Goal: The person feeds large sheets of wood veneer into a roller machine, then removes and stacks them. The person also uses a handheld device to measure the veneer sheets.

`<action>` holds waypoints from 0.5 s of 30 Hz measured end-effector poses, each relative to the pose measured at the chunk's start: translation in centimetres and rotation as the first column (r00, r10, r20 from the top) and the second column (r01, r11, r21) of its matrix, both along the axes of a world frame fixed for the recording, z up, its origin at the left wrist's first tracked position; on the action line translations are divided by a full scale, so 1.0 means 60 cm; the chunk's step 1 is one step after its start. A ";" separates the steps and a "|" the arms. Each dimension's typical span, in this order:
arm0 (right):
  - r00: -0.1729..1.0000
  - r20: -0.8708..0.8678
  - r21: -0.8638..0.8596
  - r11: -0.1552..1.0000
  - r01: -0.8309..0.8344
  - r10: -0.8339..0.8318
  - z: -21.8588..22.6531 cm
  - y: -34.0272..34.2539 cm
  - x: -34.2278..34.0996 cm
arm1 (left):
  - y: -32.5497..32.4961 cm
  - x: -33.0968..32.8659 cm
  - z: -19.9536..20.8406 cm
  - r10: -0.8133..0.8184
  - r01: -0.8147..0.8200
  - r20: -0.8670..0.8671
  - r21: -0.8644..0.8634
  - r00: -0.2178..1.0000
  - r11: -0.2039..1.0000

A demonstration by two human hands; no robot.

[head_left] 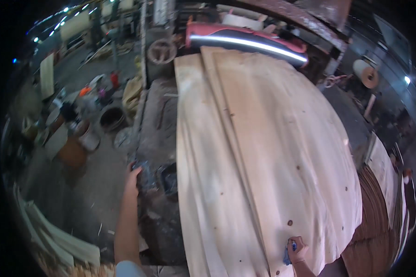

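Note:
Large pale wood veneer sheets with small knots lie overlapped across the bench, a long overlapping edge running down between them. On the near part of the veneer, my right hand is closed round a small blue object whose kind does not show clearly. My left arm reaches forward along the bench's left side. There my left hand is at a bluish, clear plastic-looking item; its fingers are mostly hidden. A black tray-like container sits just right of that item.
Beyond the veneer's far end lies a red-and-black roller with a bright light strip. A dark bucket and clutter stand on the floor at left. Brown veneer sheets are stacked at right. Cut veneer strips lie lower left.

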State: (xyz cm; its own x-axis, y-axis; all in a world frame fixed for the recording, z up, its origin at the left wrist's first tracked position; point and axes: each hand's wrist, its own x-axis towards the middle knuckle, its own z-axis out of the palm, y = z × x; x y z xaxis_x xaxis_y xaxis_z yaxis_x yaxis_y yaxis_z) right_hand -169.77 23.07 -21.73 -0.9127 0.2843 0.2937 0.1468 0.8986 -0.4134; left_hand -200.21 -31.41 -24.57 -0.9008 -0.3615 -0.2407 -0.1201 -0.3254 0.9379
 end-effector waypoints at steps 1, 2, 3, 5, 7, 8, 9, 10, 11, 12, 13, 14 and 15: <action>1.000 0.000 0.030 1.000 -0.007 0.007 -0.001 0.003 -0.004 | -0.009 -0.010 -0.015 0.008 -0.007 0.016 -0.064 1.000 0.998; 1.000 0.008 0.050 0.999 -0.017 0.017 -0.002 0.007 -0.008 | -0.003 -0.014 -0.001 0.031 -0.021 0.095 -0.105 0.995 0.994; 1.000 0.008 0.039 0.999 -0.012 0.012 0.001 0.008 -0.009 | -0.003 -0.015 0.003 0.021 -0.011 0.115 -0.088 0.993 0.996; 1.000 0.010 0.017 1.000 -0.013 0.013 0.009 0.007 -0.012 | 0.007 -0.019 0.014 0.062 -0.043 0.160 -0.123 0.985 0.991; 1.000 0.006 0.039 0.999 -0.011 0.010 0.014 0.008 -0.010 | 0.022 -0.024 0.031 0.062 -0.035 0.187 -0.145 0.980 0.989; 1.000 0.010 0.047 0.999 -0.017 0.017 0.015 0.007 -0.007 | 0.024 -0.020 0.037 0.070 -0.037 0.205 -0.160 0.976 0.986; 1.000 0.009 0.044 0.999 -0.015 0.015 0.018 0.005 -0.005 | 0.023 -0.018 0.039 0.067 -0.031 0.205 -0.174 0.976 0.984; 1.000 0.008 0.042 0.999 -0.014 0.014 0.021 0.003 -0.003 | 0.023 -0.017 0.040 0.065 -0.026 0.205 -0.189 0.977 0.982; 1.000 0.007 0.039 0.999 -0.012 0.012 0.023 0.001 -0.002 | 0.022 -0.017 0.040 0.062 -0.019 0.204 -0.203 0.977 0.979; 1.000 0.001 0.037 0.999 -0.014 0.014 0.025 0.000 -0.002 | 0.024 -0.017 0.042 0.069 -0.020 0.223 -0.214 0.972 0.977; 1.000 -0.004 0.036 0.999 -0.017 0.017 0.028 0.001 -0.003 | 0.025 -0.015 0.045 0.075 -0.026 0.225 -0.214 0.971 0.977; 1.000 -0.010 0.034 0.999 -0.019 0.020 0.030 0.001 -0.004 | 0.028 -0.014 0.048 0.081 -0.031 0.227 -0.215 0.970 0.976; 1.000 -0.012 0.029 0.999 -0.024 0.025 0.033 -0.001 -0.006 | 0.028 -0.013 0.051 0.087 -0.037 0.229 -0.216 0.970 0.976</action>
State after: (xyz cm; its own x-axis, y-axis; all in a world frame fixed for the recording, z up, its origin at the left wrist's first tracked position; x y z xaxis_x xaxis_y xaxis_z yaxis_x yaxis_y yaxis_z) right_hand -170.16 22.99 -19.72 -0.9156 0.2530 0.3124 0.1198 0.9135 -0.3887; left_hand -201.00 -29.71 -21.50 -0.8018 -0.4796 -0.3565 -0.3314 -0.1397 0.9331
